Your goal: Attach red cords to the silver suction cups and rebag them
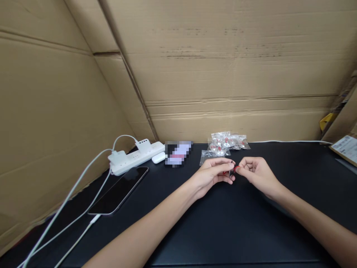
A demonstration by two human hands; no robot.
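My left hand [213,174] is closed around a small dark disc-like piece [231,169], seen edge-on between thumb and fingers, with a bit of red beside it. Just to its right, my right hand [255,174] pinches a small red piece [237,168] between thumb and forefinger. The red piece is close against the dark one; whether they are joined I cannot tell. Behind my hands, several clear plastic packets [227,142] with round silvery items and red marks lie in a pile, and a flatter clear packet [208,156] lies at their front left.
On the black table [228,230], a dark phone [119,191] lies at left, near a white power strip [139,158] with cables. A white case [158,158] and a pixelated item [178,153] stand beside it. Cardboard walls [223,67] rise behind; a labelled parcel [346,148] is at right.
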